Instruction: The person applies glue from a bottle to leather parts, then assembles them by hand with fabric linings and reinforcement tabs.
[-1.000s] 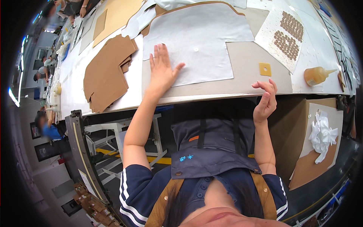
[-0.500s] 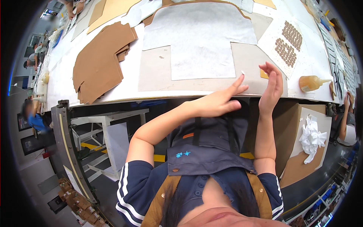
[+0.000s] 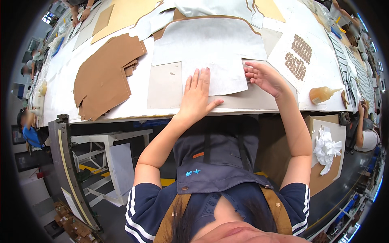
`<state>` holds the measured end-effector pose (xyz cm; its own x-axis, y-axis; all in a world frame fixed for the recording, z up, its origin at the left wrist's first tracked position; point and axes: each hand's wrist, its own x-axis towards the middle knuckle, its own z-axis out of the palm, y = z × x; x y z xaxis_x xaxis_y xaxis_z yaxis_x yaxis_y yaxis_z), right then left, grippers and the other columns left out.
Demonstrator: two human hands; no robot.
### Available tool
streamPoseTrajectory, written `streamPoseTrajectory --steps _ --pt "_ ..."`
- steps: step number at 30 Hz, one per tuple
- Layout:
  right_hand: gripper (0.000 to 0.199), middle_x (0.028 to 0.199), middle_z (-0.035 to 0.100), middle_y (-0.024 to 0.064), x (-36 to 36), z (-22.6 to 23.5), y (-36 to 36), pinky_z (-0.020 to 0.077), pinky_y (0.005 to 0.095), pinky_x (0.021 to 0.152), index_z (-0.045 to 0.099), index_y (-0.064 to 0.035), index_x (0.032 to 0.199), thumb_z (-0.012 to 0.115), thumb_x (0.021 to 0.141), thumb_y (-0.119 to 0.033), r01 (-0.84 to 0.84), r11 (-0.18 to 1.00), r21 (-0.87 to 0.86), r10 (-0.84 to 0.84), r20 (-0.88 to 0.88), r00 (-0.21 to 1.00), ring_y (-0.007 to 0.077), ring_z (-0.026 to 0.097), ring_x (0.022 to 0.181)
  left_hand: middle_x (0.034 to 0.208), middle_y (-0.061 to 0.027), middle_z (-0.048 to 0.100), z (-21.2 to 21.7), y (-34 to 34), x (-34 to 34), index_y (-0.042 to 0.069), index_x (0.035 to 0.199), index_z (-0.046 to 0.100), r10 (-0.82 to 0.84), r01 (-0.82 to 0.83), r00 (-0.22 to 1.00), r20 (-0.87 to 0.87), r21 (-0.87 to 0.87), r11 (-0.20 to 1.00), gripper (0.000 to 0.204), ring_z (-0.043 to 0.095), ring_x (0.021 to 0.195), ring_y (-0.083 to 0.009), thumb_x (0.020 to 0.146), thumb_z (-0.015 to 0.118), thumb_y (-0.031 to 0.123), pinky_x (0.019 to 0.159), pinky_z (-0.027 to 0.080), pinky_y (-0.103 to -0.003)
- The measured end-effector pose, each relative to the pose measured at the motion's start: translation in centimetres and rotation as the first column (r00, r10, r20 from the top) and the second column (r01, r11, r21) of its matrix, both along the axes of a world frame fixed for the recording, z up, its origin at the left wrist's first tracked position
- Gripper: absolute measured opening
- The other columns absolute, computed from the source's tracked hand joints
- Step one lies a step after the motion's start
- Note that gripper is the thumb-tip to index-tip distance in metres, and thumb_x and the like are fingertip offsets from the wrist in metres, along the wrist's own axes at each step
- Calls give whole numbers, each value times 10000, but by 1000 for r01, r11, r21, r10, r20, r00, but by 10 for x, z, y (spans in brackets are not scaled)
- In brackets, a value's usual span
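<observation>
A large white panel (image 3: 219, 44) with a brown border along its far edge lies on a grey sheet (image 3: 164, 85) in front of me. My left hand (image 3: 197, 95) rests flat on the panel's near left part, fingers stretched forward and thumb out to the right. At the panel's right edge is my right hand (image 3: 265, 77), its fingers loosely bent and apart, with nothing visible in them. Whether its fingertips touch the edge I cannot tell. A stack of brown cut pieces (image 3: 103, 77) lies to the left of the panel.
Rows of small brown pieces (image 3: 302, 48) lie on a white sheet to the right. Near them a squeeze bottle of amber liquid (image 3: 322, 94) lies on its side. Crumpled white cloth (image 3: 325, 150) hangs by a carton below the table. Other people work at the far left and right.
My left hand has come down from above the table's front edge, moving left onto the panel. My right hand has moved left to the panel's right edge, its fingers lowered from pointing up.
</observation>
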<state>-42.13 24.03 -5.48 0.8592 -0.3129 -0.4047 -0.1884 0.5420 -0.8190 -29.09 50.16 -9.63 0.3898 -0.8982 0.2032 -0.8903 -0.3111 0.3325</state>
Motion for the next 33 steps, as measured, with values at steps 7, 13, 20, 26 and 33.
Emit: streamPoseTrajectory --steps 7,13,20,26,33 --pt "213 757 610 5 41 -16 -9 379 187 422 607 -52 926 643 985 -253 -140 924 -355 62 -222 973 68 534 527 1590 -280 260 -4 -2 -3 -93 1551 140 -3 1 999 -38 -51 999 1062 208 1500 -439 883 687 525 1221 171 -525" --pt "317 824 666 43 50 -25 0 495 248 540 645 19 988 628 992 -298 -138 796 -590 -16 -247 969 100 623 641 1592 -280 260 -10 -2 -2 -98 1549 145 -1 2 1000 10 -114 993 1060 227 1494 -443 885 682 530 1218 178 -524" --pt "261 976 717 71 50 -21 23 541 245 712 670 22 1098 597 1009 -212 106 958 -265 -129 -70 989 113 668 795 1550 -285 317 -13 -17 -1 -94 1549 149 71 -70 997 -1 -169 983 933 280 1461 -453 897 686 302 1197 221 -539" --pt "235 1032 721 53 41 32 38 514 224 790 682 26 1141 622 987 -141 335 830 -446 -213 302 929 77 647 872 1587 -311 254 10 -36 -13 -60 1571 95 -145 -6 929 -339 -405 914 877 307 1433 -485 862 607 11 1187 254 -520" --pt "165 955 695 69 49 147 94 510 303 765 678 54 1008 657 923 -85 611 211 -763 12 627 779 191 656 819 1635 -334 66 51 -55 -68 -78 1564 123 -412 -33 849 -331 -811 584 710 91 1537 -423 959 493 -55 1210 95 -435"
